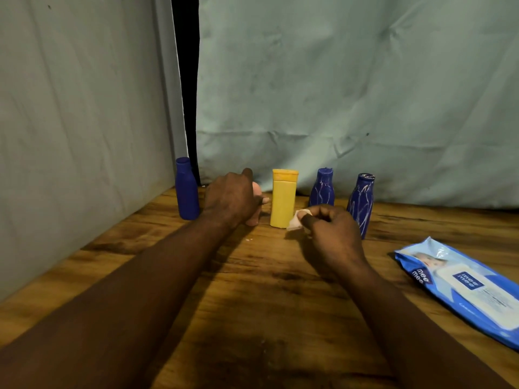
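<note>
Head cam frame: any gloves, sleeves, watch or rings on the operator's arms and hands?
None. The left hand and right hand are both ungloved. The left forearm and right forearm are bare to the frame's edge, with no sleeve in view. There is no watch or band at either wrist, and no ring on the fingers that show.
</note>
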